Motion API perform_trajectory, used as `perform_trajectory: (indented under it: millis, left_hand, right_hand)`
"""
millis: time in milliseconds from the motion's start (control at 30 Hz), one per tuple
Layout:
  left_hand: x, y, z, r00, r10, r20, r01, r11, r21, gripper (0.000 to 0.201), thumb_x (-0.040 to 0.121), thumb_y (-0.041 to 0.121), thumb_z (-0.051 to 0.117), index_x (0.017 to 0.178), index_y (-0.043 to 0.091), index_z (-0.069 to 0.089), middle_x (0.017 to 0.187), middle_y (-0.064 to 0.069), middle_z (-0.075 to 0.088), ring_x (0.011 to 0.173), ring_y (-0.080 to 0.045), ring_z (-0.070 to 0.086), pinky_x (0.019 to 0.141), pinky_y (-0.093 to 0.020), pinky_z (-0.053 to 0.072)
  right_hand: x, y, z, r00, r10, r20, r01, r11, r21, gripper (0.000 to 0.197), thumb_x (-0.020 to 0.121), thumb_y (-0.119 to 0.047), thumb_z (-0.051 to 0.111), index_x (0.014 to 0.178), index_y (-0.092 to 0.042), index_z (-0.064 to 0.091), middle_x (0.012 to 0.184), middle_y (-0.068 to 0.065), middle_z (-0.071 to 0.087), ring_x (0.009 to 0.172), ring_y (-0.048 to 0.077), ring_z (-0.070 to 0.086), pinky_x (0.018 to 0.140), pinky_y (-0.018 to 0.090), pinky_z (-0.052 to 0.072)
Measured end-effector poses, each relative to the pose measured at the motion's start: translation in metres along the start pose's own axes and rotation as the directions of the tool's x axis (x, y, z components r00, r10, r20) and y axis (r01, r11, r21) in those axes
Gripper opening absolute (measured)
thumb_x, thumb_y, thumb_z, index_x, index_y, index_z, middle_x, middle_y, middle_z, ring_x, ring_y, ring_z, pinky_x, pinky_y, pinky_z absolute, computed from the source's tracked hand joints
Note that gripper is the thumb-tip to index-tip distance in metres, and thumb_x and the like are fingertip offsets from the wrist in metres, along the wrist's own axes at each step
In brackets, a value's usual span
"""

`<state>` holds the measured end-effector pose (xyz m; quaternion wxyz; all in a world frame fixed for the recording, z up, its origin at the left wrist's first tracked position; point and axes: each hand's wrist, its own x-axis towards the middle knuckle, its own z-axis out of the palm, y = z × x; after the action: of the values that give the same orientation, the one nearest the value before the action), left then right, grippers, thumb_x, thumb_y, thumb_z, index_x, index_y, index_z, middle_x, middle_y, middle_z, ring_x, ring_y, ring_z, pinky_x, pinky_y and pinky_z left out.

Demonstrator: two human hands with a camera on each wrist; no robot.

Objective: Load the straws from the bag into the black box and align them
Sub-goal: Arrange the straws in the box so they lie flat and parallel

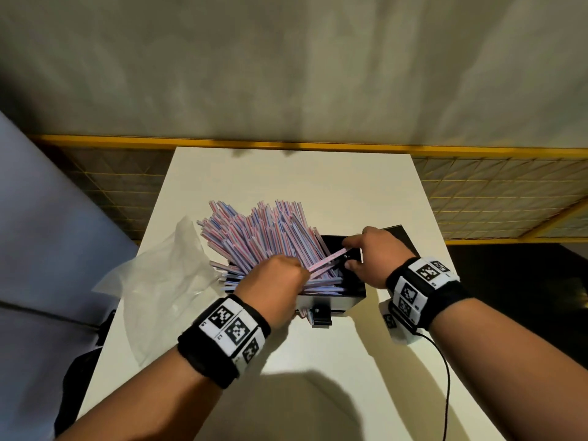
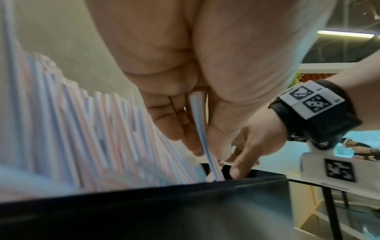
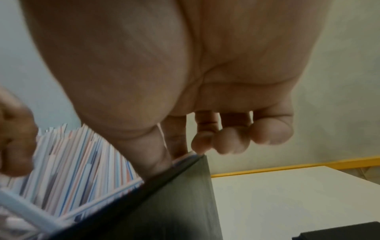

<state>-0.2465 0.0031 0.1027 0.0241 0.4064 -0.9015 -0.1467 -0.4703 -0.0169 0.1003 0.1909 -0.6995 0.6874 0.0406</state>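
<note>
A black box (image 1: 334,301) stands in the middle of the white table (image 1: 318,186). A thick bundle of pink, blue and white striped straws (image 1: 254,237) leans out of it toward the far left, uneven at the tips. My left hand (image 1: 294,272) grips a single straw (image 1: 327,260), seen between its curled fingers (image 2: 164,116) as a blue-white straw (image 2: 198,123). My right hand (image 1: 347,254) pinches that straw's far end between index finger and thumb over the box's right side. Its other fingers (image 3: 236,138) are curled above the box corner (image 3: 185,194).
The crumpled clear plastic bag (image 1: 159,275) lies left of the box. A black lid (image 1: 401,233) sits behind my right hand. A latch (image 1: 321,317) sticks out of the box's front. A black cable (image 1: 445,377) trails from my right wrist.
</note>
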Motion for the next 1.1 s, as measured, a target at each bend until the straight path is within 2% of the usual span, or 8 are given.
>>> perform_trajectory:
  millis: [133, 233, 400, 467, 667, 867, 967, 1100]
  left_hand:
    - [-0.003, -0.014, -0.003, 0.994, -0.044, -0.104, 0.051, 0.996, 0.069, 0.017, 0.076, -0.003, 0.067, 0.08, 0.014, 0.07, 0.08, -0.004, 0.064, 0.083, -0.028, 0.058, 0.066, -0.034, 0.047]
    - [-0.008, -0.014, -0.002, 0.963, -0.062, -0.263, 0.069, 0.997, 0.017, 0.01, 0.077, 0.012, 0.065, 0.087, 0.012, 0.067, 0.086, -0.005, 0.063, 0.085, -0.029, 0.057, 0.071, -0.036, 0.049]
    - [-0.02, 0.001, -0.01, 0.747, -0.107, -0.656, 0.048, 0.993, -0.107, 0.015, 0.074, 0.016, 0.057, 0.081, 0.002, 0.059, 0.082, -0.01, 0.055, 0.079, -0.031, 0.05, 0.071, -0.04, 0.042]
    - [-0.023, 0.003, -0.016, 0.723, -0.098, -0.684, 0.061, 0.995, -0.079, 0.021, 0.073, 0.019, 0.063, 0.086, 0.003, 0.063, 0.087, -0.011, 0.057, 0.082, -0.032, 0.052, 0.073, -0.041, 0.042]
    - [-0.009, 0.008, -0.003, 0.967, -0.073, -0.246, 0.092, 0.994, 0.067, 0.028, 0.077, 0.027, 0.068, 0.104, 0.019, 0.066, 0.103, -0.001, 0.065, 0.097, -0.026, 0.058, 0.079, -0.039, 0.048]
    - [0.029, 0.035, 0.009, 0.999, 0.017, 0.033, -0.018, 0.999, 0.028, 0.022, 0.092, 0.034, 0.054, 0.108, 0.021, 0.061, 0.101, 0.0, 0.061, 0.099, -0.024, 0.055, 0.083, -0.035, 0.049]
    - [0.049, 0.046, 0.011, 0.99, 0.005, 0.144, -0.009, 1.0, 0.027, 0.017, 0.091, 0.035, 0.055, 0.084, 0.02, 0.055, 0.081, -0.002, 0.056, 0.083, -0.029, 0.059, 0.068, -0.035, 0.05]
    - [0.066, 0.057, 0.002, 0.996, 0.006, 0.094, -0.005, 1.0, -0.012, 0.03, 0.087, 0.049, 0.056, 0.077, 0.021, 0.057, 0.07, 0.001, 0.058, 0.066, -0.022, 0.055, 0.057, -0.031, 0.047]
  right_hand:
    - [0.004, 0.0, -0.003, 0.999, 0.0, -0.038, 0.0, 1.0, 0.002, 0.016, 0.091, -0.032, 0.063, 0.096, -0.023, 0.075, 0.083, 0.002, 0.065, 0.081, 0.026, 0.06, 0.067, 0.03, 0.048]
    - [0.002, -0.004, -0.012, 0.997, -0.038, -0.074, 0.038, 0.999, -0.001, 0.015, 0.091, -0.034, 0.063, 0.09, -0.024, 0.075, 0.074, 0.0, 0.061, 0.075, 0.025, 0.054, 0.063, 0.027, 0.037]
    - [-0.004, -0.026, -0.018, 0.985, -0.153, -0.074, 0.152, 0.988, -0.025, 0.022, 0.089, -0.032, 0.065, 0.069, -0.024, 0.06, 0.064, -0.004, 0.048, 0.071, 0.025, 0.05, 0.061, 0.029, 0.035]
    - [-0.004, -0.036, -0.011, 0.979, -0.195, -0.049, 0.195, 0.981, -0.007, 0.023, 0.087, -0.031, 0.065, 0.068, -0.025, 0.055, 0.063, -0.005, 0.048, 0.071, 0.027, 0.052, 0.062, 0.028, 0.035]
    - [-0.012, -0.038, -0.001, 0.97, -0.243, -0.015, 0.243, 0.966, 0.087, 0.016, 0.087, -0.034, 0.067, 0.101, -0.026, 0.071, 0.093, -0.001, 0.068, 0.086, 0.021, 0.061, 0.07, 0.027, 0.04]
    - [-0.014, 0.014, -0.022, 0.994, -0.059, -0.095, 0.077, 0.977, 0.199, 0.005, 0.085, -0.026, 0.069, 0.087, -0.023, 0.072, 0.07, -0.012, 0.058, 0.073, 0.015, 0.057, 0.063, 0.023, 0.041]
    - [-0.008, 0.038, -0.022, 0.994, 0.031, -0.102, -0.004, 0.968, 0.252, 0.007, 0.083, -0.025, 0.07, 0.078, -0.028, 0.067, 0.072, -0.009, 0.062, 0.077, 0.018, 0.061, 0.072, 0.027, 0.049]
    - [0.015, 0.054, -0.014, 0.994, 0.065, -0.089, -0.035, 0.953, 0.301, 0.003, 0.083, -0.022, 0.07, 0.08, -0.023, 0.069, 0.08, -0.004, 0.066, 0.082, 0.02, 0.062, 0.076, 0.029, 0.052]
